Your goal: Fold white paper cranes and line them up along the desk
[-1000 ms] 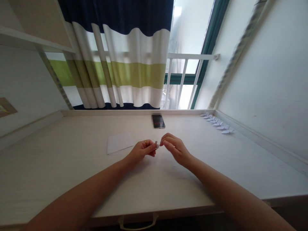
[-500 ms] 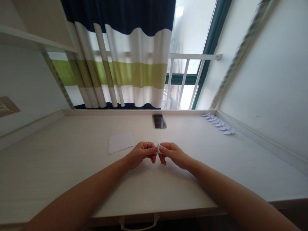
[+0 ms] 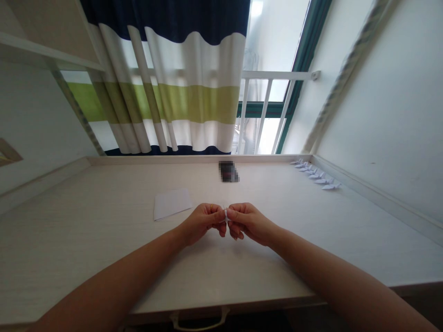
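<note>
Between my two hands, above the middle of the desk, is a small piece of folded white paper (image 3: 226,215). My left hand (image 3: 206,221) pinches it from the left, thumb on top and a ring on one finger. From the right, my right hand (image 3: 251,222) pinches the same paper with thumb and forefinger. Only a thin edge of it shows, and the fingers cover the rest. A stack of white paper sheets (image 3: 172,204) lies on the desk just beyond my left hand.
Several folded white paper cranes (image 3: 321,177) stand in a row at the back right of the desk (image 3: 86,230). A dark blurred object (image 3: 228,171) lies by the back ledge. Striped curtains (image 3: 194,103) hang behind, and a drawer handle (image 3: 200,320) is at the front.
My right fingers have shifted slightly on the folded paper, whose thin edge now faces upward between the hands. Both hands stay in nearly the same place; the view has moved slightly.
</note>
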Demonstrator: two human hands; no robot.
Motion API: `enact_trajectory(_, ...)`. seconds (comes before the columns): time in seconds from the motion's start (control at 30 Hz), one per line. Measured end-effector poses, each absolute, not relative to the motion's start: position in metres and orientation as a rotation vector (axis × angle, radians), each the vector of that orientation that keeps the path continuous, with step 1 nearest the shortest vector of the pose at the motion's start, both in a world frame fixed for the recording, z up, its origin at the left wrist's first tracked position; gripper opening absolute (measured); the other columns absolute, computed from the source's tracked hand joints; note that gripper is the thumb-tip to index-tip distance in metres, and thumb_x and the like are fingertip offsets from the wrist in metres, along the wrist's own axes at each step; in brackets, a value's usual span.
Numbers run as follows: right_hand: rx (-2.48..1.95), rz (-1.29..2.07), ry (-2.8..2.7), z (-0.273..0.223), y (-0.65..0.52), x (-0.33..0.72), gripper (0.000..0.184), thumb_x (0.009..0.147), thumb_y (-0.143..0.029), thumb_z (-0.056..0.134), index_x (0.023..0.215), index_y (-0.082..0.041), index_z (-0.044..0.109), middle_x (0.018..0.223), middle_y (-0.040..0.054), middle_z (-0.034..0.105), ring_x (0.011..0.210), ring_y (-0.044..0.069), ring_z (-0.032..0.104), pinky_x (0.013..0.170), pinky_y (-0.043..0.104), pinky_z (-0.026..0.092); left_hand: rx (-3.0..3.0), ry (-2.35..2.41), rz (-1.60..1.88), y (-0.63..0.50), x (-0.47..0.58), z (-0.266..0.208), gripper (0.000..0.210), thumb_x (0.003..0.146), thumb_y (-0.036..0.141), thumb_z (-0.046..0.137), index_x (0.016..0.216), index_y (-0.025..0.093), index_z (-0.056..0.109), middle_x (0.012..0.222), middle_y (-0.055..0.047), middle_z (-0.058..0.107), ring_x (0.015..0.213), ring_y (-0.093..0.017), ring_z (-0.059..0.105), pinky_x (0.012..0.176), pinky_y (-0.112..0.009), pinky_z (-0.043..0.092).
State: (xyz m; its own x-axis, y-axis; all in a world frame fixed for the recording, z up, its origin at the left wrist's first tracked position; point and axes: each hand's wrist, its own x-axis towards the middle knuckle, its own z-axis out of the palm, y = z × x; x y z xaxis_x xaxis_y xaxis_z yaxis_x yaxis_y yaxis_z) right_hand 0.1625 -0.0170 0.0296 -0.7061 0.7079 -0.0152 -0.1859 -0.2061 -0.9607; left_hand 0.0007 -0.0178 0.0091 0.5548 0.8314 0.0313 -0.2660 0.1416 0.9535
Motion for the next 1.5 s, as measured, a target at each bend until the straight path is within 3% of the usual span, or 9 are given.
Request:
enact_trajectory(0.2, -0.552, 2.031, -1.329, 0.032, -0.021, 0.16, 0.03, 0.077, -0.031, 0.056, 0.055, -0.014, 0.046, 0.037, -0.0073, 0.044, 0.032, 0.003, 0.037, 0.04, 0.019, 0.034, 1.029, 0.576, 0.92, -0.024, 0.005, 0.018, 0.03, 0.061, 0.034, 0.07, 0.054, 0.01, 0.054, 0.046, -0.001, 0.058, 0.044, -0.009, 0.053, 0.044, -0.02, 0.039)
enact_trajectory(0.57, -0.432, 2.024, -1.161, 0.034, -0.029, 0.154, 0.031, 0.076, -0.03, 0.055, 0.053, -0.015, 0.043, 0.035, -0.0074, 0.039, 0.032, 0.004, 0.03, 0.038, 0.019, 0.03, 0.936, 0.469, 0.973, -0.028, 0.007, 0.019, 0.027, 0.064, 0.032, 0.068, 0.055, 0.011, 0.053, 0.048, 0.0, 0.058, 0.045, -0.01, 0.054, 0.049, -0.022, 0.042)
enact_trajectory(1.33, -0.309, 2.154, -1.129, 0.03, -0.02, 0.157, 0.04, 0.081, -0.034, 0.045, 0.046, -0.014, 0.043, 0.036, -0.0052, 0.037, 0.034, 0.005, 0.034, 0.042, 0.021, 0.035, 0.883, 0.448, 0.988, -0.029, 0.008, 0.019, 0.027, 0.063, 0.032, 0.069, 0.056, 0.012, 0.052, 0.049, 0.0, 0.059, 0.046, -0.01, 0.055, 0.05, -0.022, 0.041)
enact_trajectory(1.5, -0.268, 2.142, -1.089, 0.031, -0.019, 0.16, 0.032, 0.079, -0.027, 0.049, 0.051, -0.014, 0.045, 0.039, -0.0059, 0.04, 0.033, 0.004, 0.032, 0.04, 0.02, 0.032, 0.89, 0.433, 0.996, -0.028, 0.007, 0.018, 0.025, 0.063, 0.031, 0.069, 0.057, 0.012, 0.053, 0.05, 0.0, 0.06, 0.049, -0.011, 0.056, 0.05, -0.021, 0.041)
